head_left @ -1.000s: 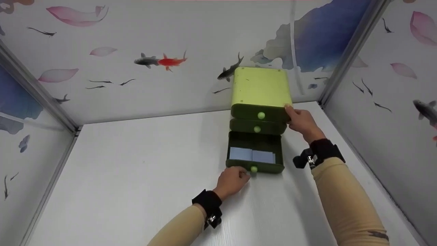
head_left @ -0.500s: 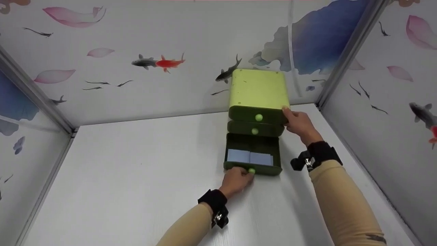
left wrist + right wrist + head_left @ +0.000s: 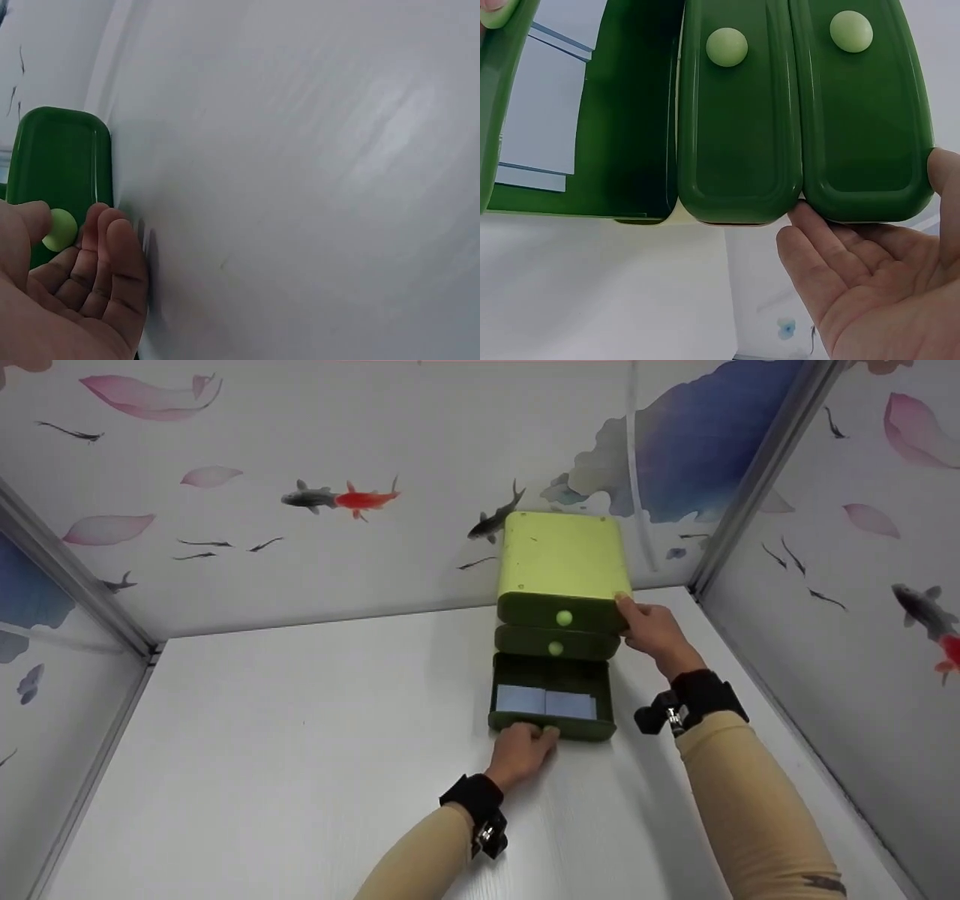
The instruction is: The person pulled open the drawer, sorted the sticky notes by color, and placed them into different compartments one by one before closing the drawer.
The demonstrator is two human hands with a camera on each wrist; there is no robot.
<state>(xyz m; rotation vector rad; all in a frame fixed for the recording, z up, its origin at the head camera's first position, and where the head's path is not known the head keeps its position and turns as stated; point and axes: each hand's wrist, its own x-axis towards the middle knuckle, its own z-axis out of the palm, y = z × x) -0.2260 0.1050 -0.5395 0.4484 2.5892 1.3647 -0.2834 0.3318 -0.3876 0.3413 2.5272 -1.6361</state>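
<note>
A small desktop drawer unit (image 3: pixel 562 555) with a lime-green top and dark green drawers stands against the back wall. Its bottom drawer (image 3: pixel 551 727) is pulled out and holds pale blue-white paper pads (image 3: pixel 521 699) side by side. My left hand (image 3: pixel 520 754) is at that drawer's front, the round light-green knob (image 3: pixel 60 229) between its thumb and bent fingers. With my right hand (image 3: pixel 656 631) I hold the unit's upper right corner, thumb at the top edge and fingers along the side. The middle drawer (image 3: pixel 739 127) and top drawer (image 3: pixel 864 120) are closed.
The unit stands near the right end of a white tabletop (image 3: pixel 300 765). White panels with painted fish and petals enclose it: a back wall (image 3: pixel 420 435), a left wall and a right wall (image 3: pixel 847 585). Metal posts run down the corners.
My left hand has moved right onto the knob, and the bottom drawer has slid slightly inward. My right hand keeps its hold on the unit's corner. The head view has shifted a little.
</note>
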